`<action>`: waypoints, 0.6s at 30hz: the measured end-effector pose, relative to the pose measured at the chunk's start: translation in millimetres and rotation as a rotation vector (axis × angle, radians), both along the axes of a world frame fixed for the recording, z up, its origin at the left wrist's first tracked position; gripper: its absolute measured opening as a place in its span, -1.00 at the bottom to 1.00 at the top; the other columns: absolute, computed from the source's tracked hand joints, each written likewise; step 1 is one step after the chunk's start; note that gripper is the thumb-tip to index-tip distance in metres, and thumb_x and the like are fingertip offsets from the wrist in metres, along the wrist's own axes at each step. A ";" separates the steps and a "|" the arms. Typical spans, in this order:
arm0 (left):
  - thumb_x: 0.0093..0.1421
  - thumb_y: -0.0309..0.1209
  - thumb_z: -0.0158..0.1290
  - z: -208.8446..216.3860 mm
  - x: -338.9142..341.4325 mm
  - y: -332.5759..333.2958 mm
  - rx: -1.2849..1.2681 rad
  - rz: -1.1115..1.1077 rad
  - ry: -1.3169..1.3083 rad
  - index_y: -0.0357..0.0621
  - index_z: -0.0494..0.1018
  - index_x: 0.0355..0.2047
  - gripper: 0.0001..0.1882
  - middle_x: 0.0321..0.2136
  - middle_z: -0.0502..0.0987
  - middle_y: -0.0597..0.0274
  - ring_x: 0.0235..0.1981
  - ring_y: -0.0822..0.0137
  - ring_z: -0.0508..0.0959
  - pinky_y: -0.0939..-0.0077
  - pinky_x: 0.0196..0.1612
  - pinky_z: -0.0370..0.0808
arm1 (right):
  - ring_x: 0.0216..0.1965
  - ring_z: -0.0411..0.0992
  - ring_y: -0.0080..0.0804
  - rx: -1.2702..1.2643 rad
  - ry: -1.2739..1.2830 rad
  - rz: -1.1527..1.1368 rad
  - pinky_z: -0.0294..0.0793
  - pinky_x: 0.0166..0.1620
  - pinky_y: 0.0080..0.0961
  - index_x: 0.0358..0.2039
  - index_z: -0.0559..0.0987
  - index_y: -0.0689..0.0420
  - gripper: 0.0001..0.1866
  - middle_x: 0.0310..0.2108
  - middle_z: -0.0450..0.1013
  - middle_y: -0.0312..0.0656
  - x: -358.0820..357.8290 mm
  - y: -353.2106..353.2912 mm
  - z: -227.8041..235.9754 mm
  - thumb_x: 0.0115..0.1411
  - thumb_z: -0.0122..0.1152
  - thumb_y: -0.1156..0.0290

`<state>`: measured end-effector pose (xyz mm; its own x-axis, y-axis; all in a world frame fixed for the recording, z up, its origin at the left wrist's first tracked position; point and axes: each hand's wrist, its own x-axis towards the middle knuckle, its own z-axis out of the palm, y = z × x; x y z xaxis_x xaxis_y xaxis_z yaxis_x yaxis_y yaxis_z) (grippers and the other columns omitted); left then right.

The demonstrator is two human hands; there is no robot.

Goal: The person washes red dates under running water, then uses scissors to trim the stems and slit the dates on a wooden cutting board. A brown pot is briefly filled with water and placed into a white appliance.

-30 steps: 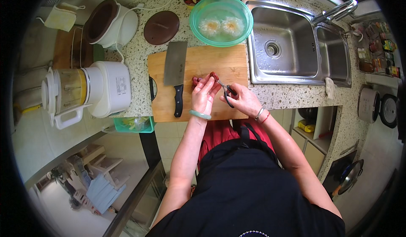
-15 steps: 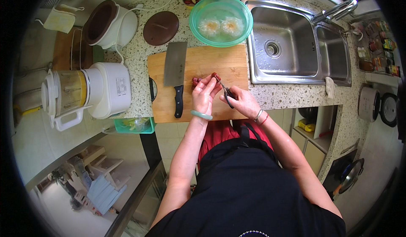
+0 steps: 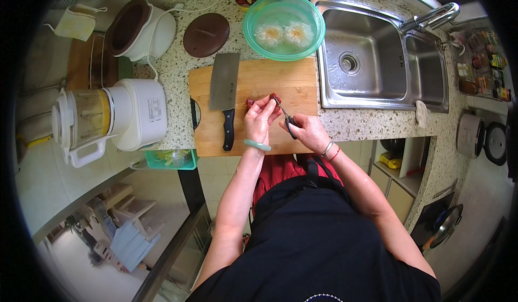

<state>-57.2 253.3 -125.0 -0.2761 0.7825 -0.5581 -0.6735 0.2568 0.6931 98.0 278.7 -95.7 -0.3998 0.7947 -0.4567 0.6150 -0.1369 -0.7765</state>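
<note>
My left hand (image 3: pixel 260 119) pinches a small dark-red wrinkled fruit, seemingly a red date (image 3: pixel 275 97), above the wooden cutting board (image 3: pixel 297 78). In my right hand (image 3: pixel 311 133) is a pair of scissors (image 3: pixel 290 122) with black handles; their blades reach up to the date. Whether the blades are open or closed on it is too small to tell. Another dark-red piece (image 3: pixel 249 103) shows on the board beside my left fingers, partly hidden by them. A cleaver (image 3: pixel 224 83) with a black handle lies on the board to the left.
Behind the board stands a green translucent bowl (image 3: pixel 284 54) holding two pale frilly clumps in liquid. A steel double sink (image 3: pixel 362 94) is on the right. A brown lid (image 3: pixel 206 35), a white cooker (image 3: pixel 162 32) and a blender (image 3: pixel 141 113) stand on the left.
Both hands stay nearly in place, with the date and scissors still held. Less of the dark-red pieces on the board shows beside my left fingers. The view has shifted slightly.
</note>
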 end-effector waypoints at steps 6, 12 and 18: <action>0.17 -0.48 0.12 -2.6 2.5 -0.4 -0.028 -0.052 0.064 -0.27 0.47 -0.18 -0.79 -0.29 0.56 0.18 -0.34 0.42 0.56 0.52 -0.22 0.58 | -0.40 0.49 0.04 -0.033 -0.115 0.017 0.44 -0.31 -0.18 -0.56 0.50 0.26 -0.36 -0.55 0.47 0.10 -1.3 3.3 -1.8 0.04 0.14 -0.22; 0.17 -0.48 0.12 -5.2 2.1 1.3 -0.013 -0.072 0.132 -0.31 0.47 -0.18 -0.78 -0.32 0.56 0.18 -0.40 0.42 0.57 0.55 -0.26 0.59 | -0.38 0.49 0.05 -0.054 -0.142 0.013 0.44 -0.29 -0.17 -0.55 0.52 0.24 -0.36 -0.51 0.49 0.11 -2.0 5.1 -2.7 0.03 0.13 -0.23; 0.19 -0.49 0.08 -6.0 -0.5 1.9 -0.043 -0.089 0.158 -0.28 0.46 -0.15 -0.78 -0.31 0.56 0.19 -0.35 0.43 0.57 0.55 -0.23 0.58 | -0.60 0.35 -0.31 -0.041 -0.026 -0.021 0.32 -0.48 -0.32 -0.63 0.50 0.27 -0.40 -0.70 0.38 -0.06 -5.0 4.3 0.6 0.08 0.17 -0.14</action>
<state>-57.6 255.1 -131.0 -0.2930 0.7844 -0.5467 -0.5306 0.3422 0.7754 93.0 283.0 -95.0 -0.3708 0.7833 -0.4990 0.6315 -0.1813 -0.7539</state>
